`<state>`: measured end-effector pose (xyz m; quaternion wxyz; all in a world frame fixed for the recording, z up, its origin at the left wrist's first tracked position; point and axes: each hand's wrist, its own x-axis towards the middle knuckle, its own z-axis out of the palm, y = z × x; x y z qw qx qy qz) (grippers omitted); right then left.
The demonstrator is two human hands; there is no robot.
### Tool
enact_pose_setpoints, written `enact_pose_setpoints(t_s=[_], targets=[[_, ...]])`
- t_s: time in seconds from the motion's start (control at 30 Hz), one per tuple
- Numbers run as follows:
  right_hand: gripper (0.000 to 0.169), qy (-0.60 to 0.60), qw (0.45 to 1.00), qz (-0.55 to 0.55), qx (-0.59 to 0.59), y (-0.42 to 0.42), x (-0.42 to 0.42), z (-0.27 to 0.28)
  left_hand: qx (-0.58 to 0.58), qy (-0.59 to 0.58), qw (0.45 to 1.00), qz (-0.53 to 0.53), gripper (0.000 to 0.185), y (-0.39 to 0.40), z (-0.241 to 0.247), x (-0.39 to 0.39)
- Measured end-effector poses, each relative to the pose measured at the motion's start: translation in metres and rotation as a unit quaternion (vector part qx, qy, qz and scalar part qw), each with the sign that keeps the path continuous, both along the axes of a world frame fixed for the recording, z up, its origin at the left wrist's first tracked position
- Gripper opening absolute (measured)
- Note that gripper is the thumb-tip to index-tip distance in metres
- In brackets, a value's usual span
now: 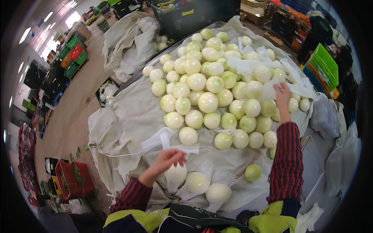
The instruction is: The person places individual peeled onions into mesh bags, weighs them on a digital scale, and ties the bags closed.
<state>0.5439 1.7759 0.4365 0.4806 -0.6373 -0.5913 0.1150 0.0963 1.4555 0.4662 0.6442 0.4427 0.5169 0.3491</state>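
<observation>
A heap of pale peeled onions (208, 102) lies on woven plastic sheeting (140, 113) that covers the table before me. My right hand (283, 91) is at the heap's right side, its fingertips on a thin white foam net sleeve (268, 89). Close to my body, my left hand (169, 159) hovers over an onion in a net sleeve (175, 176), fingers loosely bent with nothing visible in them. Whether it touches that onion is hard to tell. Beside it lie two more netted onions (197, 182), (218, 192). One bare onion (253, 172) sits apart to their right.
Loose white net sleeves (158, 138) lie left of the heap, others (244, 64) on top of it. A dark plastic bin (186, 20) stands behind the table. Clear plastic trays (325, 116) and stacked coloured crates (322, 68) are at right, near a person (317, 32). A red crate (74, 179) is on the floor.
</observation>
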Motion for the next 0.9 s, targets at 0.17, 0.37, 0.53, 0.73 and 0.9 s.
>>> enact_pose_setpoints(t_s=[0.17,0.37,0.53,0.73,0.9], targets=[[0.034,0.184,0.974,-0.104,0.081,-0.070,0.046,0.044,0.240,0.326,0.899,0.170,0.045,0.106,-0.037,-0.041],[0.038,0.346,0.919,-0.028,0.184,-0.189,0.082,0.103,0.092,0.481,0.849,0.201,0.078,0.204,-0.071,-0.082],[0.045,0.434,0.895,-0.018,0.099,-0.297,0.110,0.107,0.079,0.375,0.905,0.185,0.090,0.224,-0.105,-0.101],[0.046,0.412,0.894,-0.133,0.113,-0.386,0.131,0.109,0.067,0.054,0.965,0.249,0.074,0.195,-0.089,-0.119],[0.037,0.402,0.896,-0.129,0.141,-0.458,0.161,0.092,0.039,-0.227,0.972,0.047,0.063,0.172,-0.007,-0.036]])
